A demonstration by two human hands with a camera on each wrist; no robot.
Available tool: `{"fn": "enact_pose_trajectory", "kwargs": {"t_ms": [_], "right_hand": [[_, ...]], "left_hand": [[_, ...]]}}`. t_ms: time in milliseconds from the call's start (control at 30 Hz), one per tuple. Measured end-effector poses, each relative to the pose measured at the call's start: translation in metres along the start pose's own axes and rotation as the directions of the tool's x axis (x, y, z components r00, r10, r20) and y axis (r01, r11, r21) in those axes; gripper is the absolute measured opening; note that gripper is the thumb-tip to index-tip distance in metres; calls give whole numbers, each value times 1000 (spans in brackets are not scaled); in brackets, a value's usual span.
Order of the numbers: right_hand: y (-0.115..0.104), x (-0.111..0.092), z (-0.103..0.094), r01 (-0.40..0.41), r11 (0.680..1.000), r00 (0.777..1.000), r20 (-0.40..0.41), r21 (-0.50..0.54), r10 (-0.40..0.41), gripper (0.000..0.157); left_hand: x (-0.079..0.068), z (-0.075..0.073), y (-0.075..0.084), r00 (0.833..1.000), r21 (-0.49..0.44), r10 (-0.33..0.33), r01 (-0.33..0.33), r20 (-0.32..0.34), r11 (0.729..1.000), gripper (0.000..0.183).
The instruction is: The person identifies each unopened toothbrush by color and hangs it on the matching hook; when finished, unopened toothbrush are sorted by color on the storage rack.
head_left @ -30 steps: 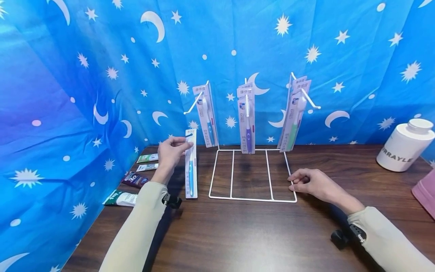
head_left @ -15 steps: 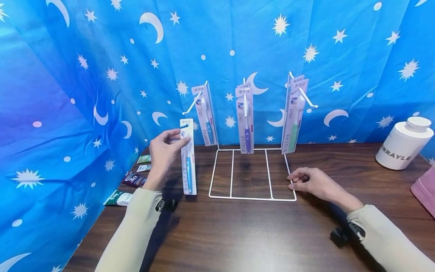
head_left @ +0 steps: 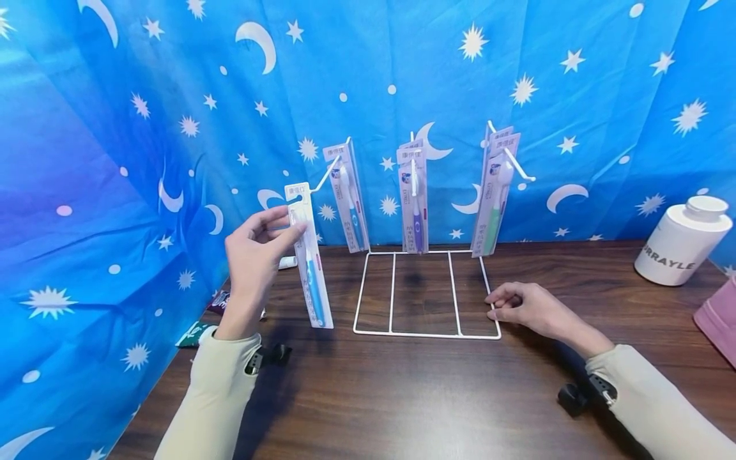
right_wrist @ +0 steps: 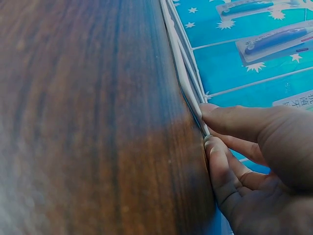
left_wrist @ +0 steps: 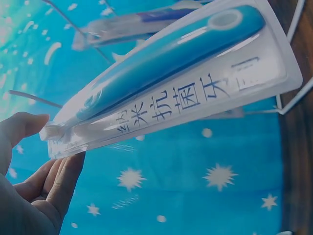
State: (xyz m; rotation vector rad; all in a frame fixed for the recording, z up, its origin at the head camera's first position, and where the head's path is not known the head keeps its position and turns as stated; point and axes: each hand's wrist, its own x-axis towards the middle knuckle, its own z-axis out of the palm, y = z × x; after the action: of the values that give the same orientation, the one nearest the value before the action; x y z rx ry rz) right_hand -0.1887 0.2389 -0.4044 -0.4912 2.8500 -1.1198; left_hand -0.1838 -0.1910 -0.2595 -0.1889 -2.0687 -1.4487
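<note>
My left hand (head_left: 255,259) pinches a packaged blue toothbrush (head_left: 313,287) near the top of its card, which tilts with its lower end to the right. The card's hook-shaped hanging slot is close to the tip of the left prong of a white wire rack (head_left: 425,336); whether they touch I cannot tell. In the left wrist view the blue handle (left_wrist: 171,58) shows through clear plastic. My right hand (head_left: 531,312) pinches the rack's base at its right side. On the rack hang another blue toothbrush (head_left: 352,204), purple ones (head_left: 418,217) and green ones (head_left: 492,217), all packaged.
Toothpaste tubes (head_left: 192,335) lie at the left table edge, partly behind my left arm. A white jar (head_left: 681,243) stands at the right, with a pink object (head_left: 719,319) nearer me. Behind the table hangs a blue star-patterned cloth (head_left: 374,51).
My left hand has lifted the blue toothbrush and moved it left, and the card has tilted. Its top has risen to the height of the left prong's tip. My right hand stays on the rack.
</note>
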Motion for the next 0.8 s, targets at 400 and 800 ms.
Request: {"fn": "enact_pose_trajectory", "kwargs": {"t_ms": [400,800], "right_hand": [[0,0,0,0,1000,1000,0,3,0,25],[-1,0,-1,-11,1000,1000,0,10,11,26]], "left_hand": [[-13,-10,38,992,-66,123,-124,-18,990,39],[-19,-1,46,986,-79,161,-158,31,984,41]]}}
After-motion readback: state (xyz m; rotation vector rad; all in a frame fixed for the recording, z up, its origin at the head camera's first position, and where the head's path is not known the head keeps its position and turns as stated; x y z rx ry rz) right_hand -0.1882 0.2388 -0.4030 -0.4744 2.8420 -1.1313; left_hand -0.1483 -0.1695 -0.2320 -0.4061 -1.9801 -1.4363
